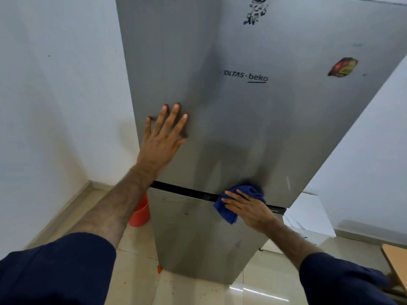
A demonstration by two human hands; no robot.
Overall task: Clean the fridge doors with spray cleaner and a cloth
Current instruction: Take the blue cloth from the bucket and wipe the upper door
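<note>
While the person is leaning in over the tiled floor, both dark sleeves are reaching forward toward the fridge. Nearest, the right hand is pressing a folded blue cloth flat against the metal, its fingers lying spread and fairly straight over the fabric rather than bunching it, which looks meant to keep a broad patch of cloth working on the surface. It is sitting right at the dark gap between the lower door and the upper door, so the wiping appears to be taking in the bottom edge of the upper panel and the seam. Farther up and to the left, the left hand is resting wide open, palm flat on the upper door, probably steadying the door and the body against the rubbing. An orange bucket is standing on the floor left of the fridge. Farther still, a sticker is clinging to the upper door at the right. No spray bottle is showing.
</note>
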